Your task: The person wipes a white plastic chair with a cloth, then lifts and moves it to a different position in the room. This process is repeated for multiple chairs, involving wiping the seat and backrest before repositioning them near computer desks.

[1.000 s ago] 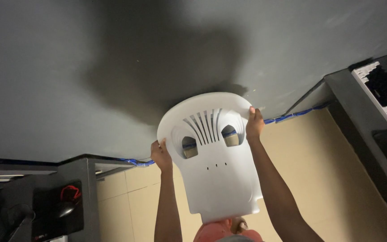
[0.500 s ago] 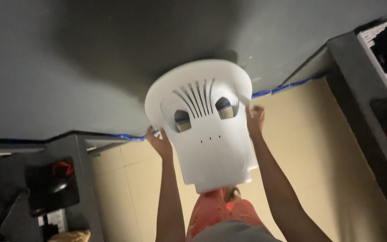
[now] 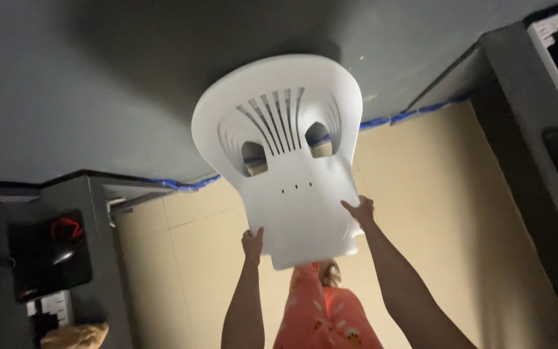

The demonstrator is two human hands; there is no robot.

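Holding a white plastic chair (image 3: 289, 161) over the tan floor (image 3: 421, 213). Left hand (image 3: 252, 244) and right hand (image 3: 360, 210) gripping opposite seat edges, fingers clamped; backrest pointing away beyond fingertips. Not yet resting down.

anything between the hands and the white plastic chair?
Nothing visible. The left hand grips the white plastic chair at its lower left edge, and the right hand touches its lower right edge. Both are in direct contact; the chair is held out over the tan floor.
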